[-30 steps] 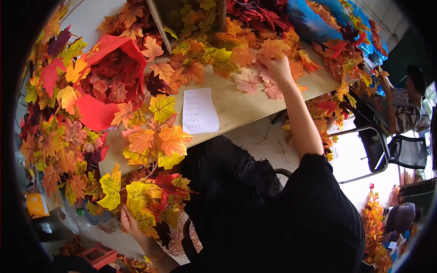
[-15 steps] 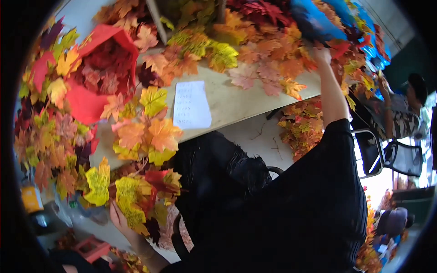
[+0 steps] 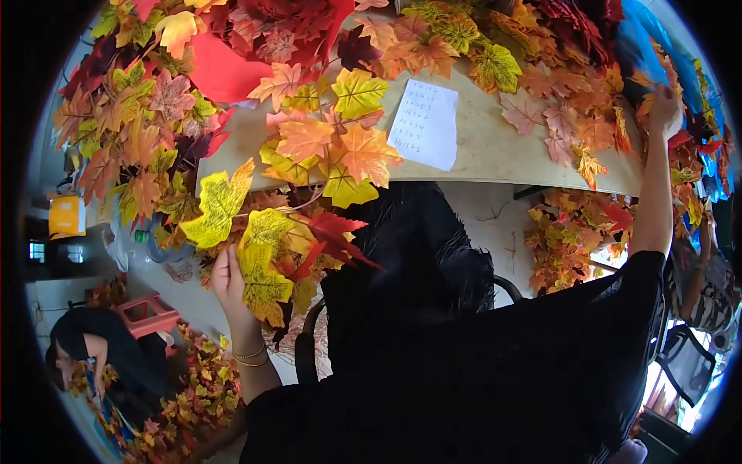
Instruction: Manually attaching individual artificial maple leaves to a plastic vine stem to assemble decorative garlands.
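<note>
A garland of artificial maple leaves (image 3: 359, 155) in orange, yellow and red hangs over the table's near left edge. My left hand (image 3: 230, 282) is closed on its lower end, beside large yellow leaves (image 3: 267, 267) and a red one. The stem in its fingers is mostly covered by the leaves. My right arm is stretched to the far right. There my right hand (image 3: 666, 114) has its fingers drawn together among loose orange leaves, just below a blue plastic bag (image 3: 645, 46). What those fingers hold is hard to make out.
The table (image 3: 309, 135) bears a handwritten paper sheet (image 3: 423, 124), a red bag (image 3: 232, 69) of red leaves and heaps of loose leaves. More garlands crowd the left side. A person (image 3: 108, 356) bends near a reddish stool (image 3: 147, 315); another sits far right.
The view has swung left, so the table sits further right and higher, and a bending person shows at lower left. My left hand still holds the garland; my right stays near the blue bag.
</note>
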A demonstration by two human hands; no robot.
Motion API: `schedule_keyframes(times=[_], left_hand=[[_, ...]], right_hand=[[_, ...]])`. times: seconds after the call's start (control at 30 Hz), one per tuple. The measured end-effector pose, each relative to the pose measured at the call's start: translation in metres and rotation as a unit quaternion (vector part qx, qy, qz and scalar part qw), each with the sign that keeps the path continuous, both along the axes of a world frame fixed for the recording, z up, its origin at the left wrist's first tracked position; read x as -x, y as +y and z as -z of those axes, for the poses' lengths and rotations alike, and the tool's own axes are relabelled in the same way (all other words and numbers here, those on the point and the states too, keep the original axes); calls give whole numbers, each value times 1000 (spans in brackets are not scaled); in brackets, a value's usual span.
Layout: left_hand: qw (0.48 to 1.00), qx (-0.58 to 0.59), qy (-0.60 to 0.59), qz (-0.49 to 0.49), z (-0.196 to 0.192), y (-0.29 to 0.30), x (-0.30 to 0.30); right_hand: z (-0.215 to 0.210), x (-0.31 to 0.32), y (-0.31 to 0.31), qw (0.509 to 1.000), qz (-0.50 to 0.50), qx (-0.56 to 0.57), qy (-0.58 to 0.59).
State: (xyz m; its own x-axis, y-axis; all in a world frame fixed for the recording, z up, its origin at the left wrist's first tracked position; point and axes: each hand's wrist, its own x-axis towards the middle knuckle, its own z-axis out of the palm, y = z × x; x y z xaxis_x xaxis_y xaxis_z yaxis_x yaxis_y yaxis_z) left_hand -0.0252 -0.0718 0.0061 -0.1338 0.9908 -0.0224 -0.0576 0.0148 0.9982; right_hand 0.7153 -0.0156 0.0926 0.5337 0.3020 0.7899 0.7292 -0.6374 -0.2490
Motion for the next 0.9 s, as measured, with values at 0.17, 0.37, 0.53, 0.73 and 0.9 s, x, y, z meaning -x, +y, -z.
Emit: schedule_keyframes(times=[0.17,0.37,0.53,0.73,0.9], left_hand=[[999,-19,28,0,5,-2,5],[996,-50,76,2,5,-5,4],[980,-116,161,5,-2,-7,-14],[916,-139,376,-6,-9,-12,-28],[980,-114,153,56,-16,-13,-14]], right_hand=[[-32,44,3,975,-102,-168,-106],[-56,194,-2,903,-284,-317,57],[-19,396,-59,735,-594,-49,324],[7,559,-94,230,-824,252,451],[33,565,-70,508,-772,121,362]])
